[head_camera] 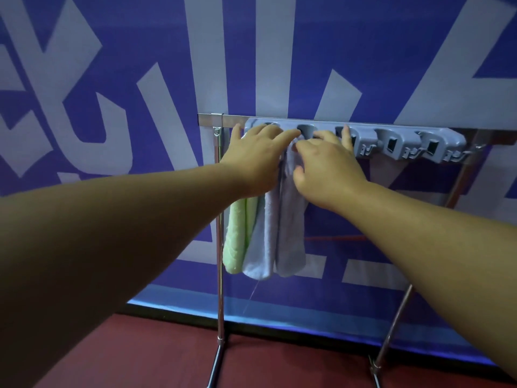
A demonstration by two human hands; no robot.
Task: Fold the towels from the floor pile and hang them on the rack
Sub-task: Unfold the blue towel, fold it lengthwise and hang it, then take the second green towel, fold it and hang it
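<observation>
Your left hand (258, 152) lies spread on the rack holder (355, 140); your right hand (326, 166), fingers curled, pushes the grey towel (291, 225) into the second slot. Shallow seating risks slippage, and jostling could dislodge the neighbouring green towel (236, 239).

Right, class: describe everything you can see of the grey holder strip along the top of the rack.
The grey holder strip looks like moulded plastic and lies level along the rack's metal top bar. It has a row of blocky clamp slots with dark openings, and small hooks between them. The three slots toward the right are in plain view and hold nothing. Toward the left, the left hand and right hand cover it, their fingers touching it above the hanging towels.
</observation>
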